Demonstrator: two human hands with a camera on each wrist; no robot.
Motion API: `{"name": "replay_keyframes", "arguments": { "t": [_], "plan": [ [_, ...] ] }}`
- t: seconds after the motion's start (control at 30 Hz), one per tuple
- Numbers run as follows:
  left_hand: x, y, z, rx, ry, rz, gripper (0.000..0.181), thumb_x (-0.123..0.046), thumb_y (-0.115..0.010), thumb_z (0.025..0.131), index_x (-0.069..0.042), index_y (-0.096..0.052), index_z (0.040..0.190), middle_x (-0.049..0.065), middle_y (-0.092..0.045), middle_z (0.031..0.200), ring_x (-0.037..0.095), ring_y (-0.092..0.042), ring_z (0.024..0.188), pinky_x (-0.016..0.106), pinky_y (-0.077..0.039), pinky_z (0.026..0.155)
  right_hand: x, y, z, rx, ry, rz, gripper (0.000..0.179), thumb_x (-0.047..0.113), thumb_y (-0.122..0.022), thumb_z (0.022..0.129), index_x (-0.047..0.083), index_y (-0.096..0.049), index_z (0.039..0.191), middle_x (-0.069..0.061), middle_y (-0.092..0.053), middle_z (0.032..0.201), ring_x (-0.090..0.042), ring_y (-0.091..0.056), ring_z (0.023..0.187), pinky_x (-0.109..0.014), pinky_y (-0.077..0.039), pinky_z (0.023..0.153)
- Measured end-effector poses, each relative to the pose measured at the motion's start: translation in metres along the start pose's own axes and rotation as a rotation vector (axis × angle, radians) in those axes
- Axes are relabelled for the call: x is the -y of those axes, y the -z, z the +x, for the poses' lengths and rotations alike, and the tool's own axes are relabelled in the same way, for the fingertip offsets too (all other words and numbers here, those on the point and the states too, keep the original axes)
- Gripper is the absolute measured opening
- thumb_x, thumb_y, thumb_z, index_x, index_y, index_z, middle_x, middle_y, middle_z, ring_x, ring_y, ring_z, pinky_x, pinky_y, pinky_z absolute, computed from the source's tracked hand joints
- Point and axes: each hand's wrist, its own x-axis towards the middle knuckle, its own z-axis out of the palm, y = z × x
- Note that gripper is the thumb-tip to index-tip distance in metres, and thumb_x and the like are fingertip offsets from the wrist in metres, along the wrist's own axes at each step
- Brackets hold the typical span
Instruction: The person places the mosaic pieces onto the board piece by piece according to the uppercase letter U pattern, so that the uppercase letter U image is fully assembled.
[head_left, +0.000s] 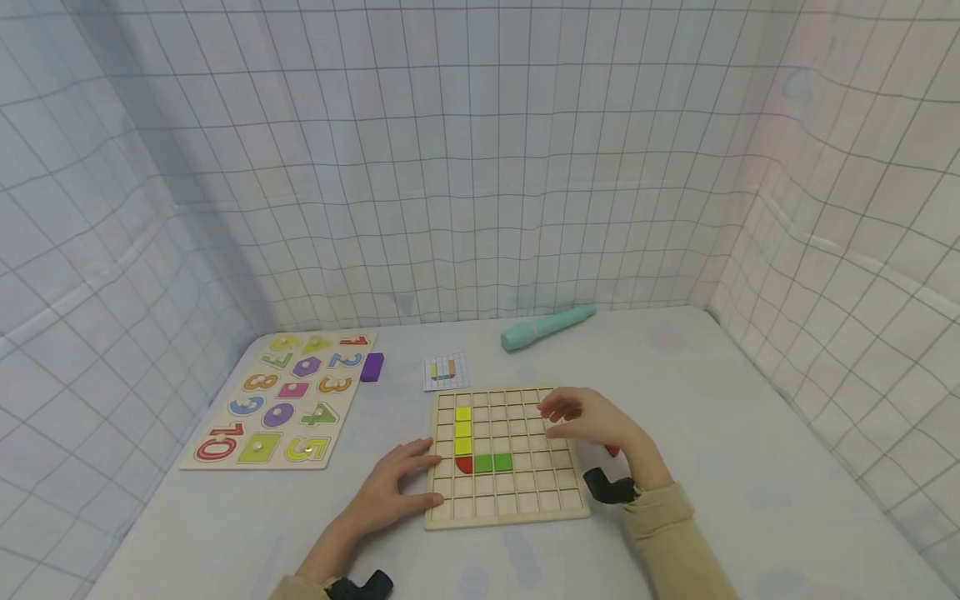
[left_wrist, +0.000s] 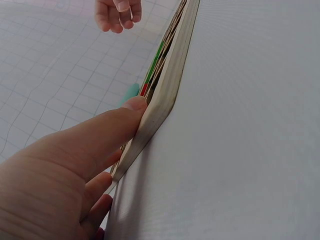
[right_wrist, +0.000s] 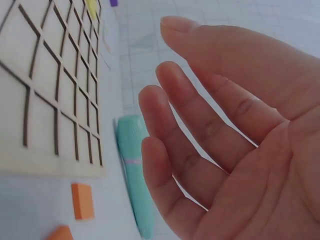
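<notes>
A wooden grid board (head_left: 525,518) lies on the table with small pieces set in its cells. Several yellow squares (head_left: 463,429) form a column, a red rounded piece (head_left: 464,465) sits at its foot, and green squares (head_left: 492,462) run rightward from there. My left hand (head_left: 393,483) rests at the board's left edge, with the thumb (left_wrist: 107,132) and fingertips touching the rim. Over the board's right side is my right hand (head_left: 588,417), its fingers loosely bent. Nothing shows between its thumb and fingers in the right wrist view.
A number puzzle board (head_left: 341,417) lies at left beside a purple block (head_left: 372,367). Behind the grid board are a small pattern card (head_left: 446,372) and a turquoise pen-shaped object (head_left: 549,327). Orange blocks (right_wrist: 82,201) lie by the board's right edge; a red piece (head_left: 612,450) is partly hidden.
</notes>
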Motion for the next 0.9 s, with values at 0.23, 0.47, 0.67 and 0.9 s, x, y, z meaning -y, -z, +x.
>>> {"name": "replay_keyframes", "arguments": {
  "t": [0.23, 0.47, 0.67, 0.9],
  "plan": [
    [-0.001, 0.000, 0.000, 0.002, 0.005, 0.002, 0.058, -0.045, -0.078, 0.072, -0.019, -0.064, 0.121, 0.002, -0.044, 0.143, 0.027, -0.031, 0.136, 0.042, -0.015, 0.115, -0.015, 0.024, -0.017, -0.049, -0.015, 0.003, 0.032, 0.015, -0.072, 0.083, 0.003, -0.063, 0.111, -0.007, -0.064, 0.106, -0.024, -0.059, 0.098, -0.038, -0.051, 0.086],
    [-0.001, 0.000, 0.000, -0.001, 0.001, -0.002, 0.058, -0.044, -0.078, 0.072, -0.018, -0.064, 0.121, 0.003, -0.044, 0.143, 0.027, -0.031, 0.136, 0.041, -0.015, 0.115, -0.031, 0.041, -0.033, -0.038, -0.043, 0.102, 0.028, 0.011, -0.070, 0.083, 0.002, -0.063, 0.109, -0.015, -0.063, 0.109, -0.027, -0.059, 0.098, -0.029, -0.054, 0.077],
    [-0.001, 0.000, 0.000, 0.004, 0.007, 0.006, 0.058, -0.045, -0.078, 0.072, -0.018, -0.064, 0.121, 0.003, -0.044, 0.143, 0.028, -0.031, 0.136, 0.043, -0.015, 0.115, -0.046, 0.047, -0.044, -0.048, -0.073, 0.140, 0.028, 0.010, -0.072, 0.082, 0.000, -0.064, 0.107, -0.019, -0.063, 0.107, -0.024, -0.060, 0.094, -0.026, -0.054, 0.077],
    [-0.001, 0.000, 0.000, 0.003, 0.012, 0.007, 0.058, -0.044, -0.078, 0.072, -0.018, -0.064, 0.121, 0.002, -0.044, 0.143, 0.028, -0.031, 0.136, 0.042, -0.015, 0.116, -0.062, 0.048, -0.051, -0.052, -0.132, 0.165, 0.031, 0.013, -0.073, 0.081, 0.001, -0.065, 0.107, -0.018, -0.065, 0.108, -0.018, -0.060, 0.091, -0.027, -0.054, 0.077]
  ]
}}
